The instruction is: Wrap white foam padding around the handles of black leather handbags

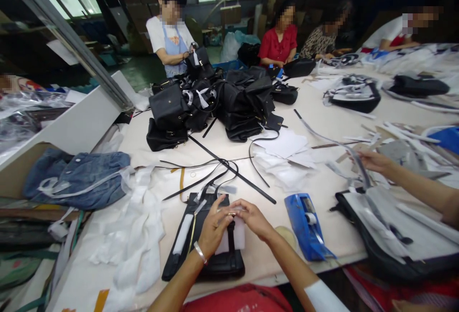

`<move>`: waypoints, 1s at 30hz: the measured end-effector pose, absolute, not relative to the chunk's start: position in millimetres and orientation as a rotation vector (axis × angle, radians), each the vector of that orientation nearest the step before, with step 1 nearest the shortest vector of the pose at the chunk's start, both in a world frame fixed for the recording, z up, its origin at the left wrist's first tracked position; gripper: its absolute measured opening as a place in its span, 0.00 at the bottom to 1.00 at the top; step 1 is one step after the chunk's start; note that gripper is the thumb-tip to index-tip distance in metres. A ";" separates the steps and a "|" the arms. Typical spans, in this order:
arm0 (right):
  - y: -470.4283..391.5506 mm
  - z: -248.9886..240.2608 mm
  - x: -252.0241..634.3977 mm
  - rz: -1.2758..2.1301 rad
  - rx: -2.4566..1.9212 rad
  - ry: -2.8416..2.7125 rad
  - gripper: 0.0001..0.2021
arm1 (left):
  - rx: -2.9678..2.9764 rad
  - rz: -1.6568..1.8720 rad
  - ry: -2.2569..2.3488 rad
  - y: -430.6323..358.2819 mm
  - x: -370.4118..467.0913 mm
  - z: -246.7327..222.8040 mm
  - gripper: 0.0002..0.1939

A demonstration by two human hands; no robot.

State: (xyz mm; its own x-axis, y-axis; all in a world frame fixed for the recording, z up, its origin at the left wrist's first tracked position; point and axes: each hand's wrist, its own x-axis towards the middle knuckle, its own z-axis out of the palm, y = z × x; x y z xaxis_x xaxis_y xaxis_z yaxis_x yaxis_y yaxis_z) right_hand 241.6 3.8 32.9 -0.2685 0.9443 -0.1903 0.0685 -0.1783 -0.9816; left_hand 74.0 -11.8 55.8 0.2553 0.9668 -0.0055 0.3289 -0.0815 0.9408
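A black leather bag with a gold-coloured zip lies on the cream-topped table directly before the person, partly hidden by the left hand and forearm. That hand and the right hand meet fingertip to fingertip, fingers bent, at a small gold-coloured metal fitting above a black strap; whether either actually pinches it cannot be told. Rightward stands a blue plastic tape dispenser; beyond, a co-worker's hand reaches in, the body cut off. Farther back, heaped black leather bags overlap, obscuring one another. Pale marks on the person's red garment, cropped below, are illegible.
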 end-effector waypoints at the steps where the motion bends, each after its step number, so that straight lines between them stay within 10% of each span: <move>1: 1.4 31.7 238.2 1.517 -1.250 -1.323 0.12 | 1.517 0.870 1.234 -11.5 72.7 52.7 0.13; 7: -12.5 19.6 224.5 1.329 -1.374 -1.213 0.15 | 0.874 1.049 1.308 -17.1 72.7 37.9 0.42; 14: -22.2 19.1 215.8 1.139 -1.430 -1.202 0.14 | 0.644 0.882 1.037 -30.0 85.3 49.4 0.26; 30: -18.4 30.9 234.9 1.005 -1.436 -1.545 0.11 | 1.170 0.748 1.303 -13.5 87.3 47.7 0.22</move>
State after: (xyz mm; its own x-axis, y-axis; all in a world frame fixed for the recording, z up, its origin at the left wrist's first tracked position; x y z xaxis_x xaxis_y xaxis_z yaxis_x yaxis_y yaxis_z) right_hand 234.9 -18.4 30.9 -0.0536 0.9981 0.0290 0.3782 0.0471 -0.9245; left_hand 87.3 -13.5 47.7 0.1737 0.9291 -0.3266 0.1871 0.2944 0.9372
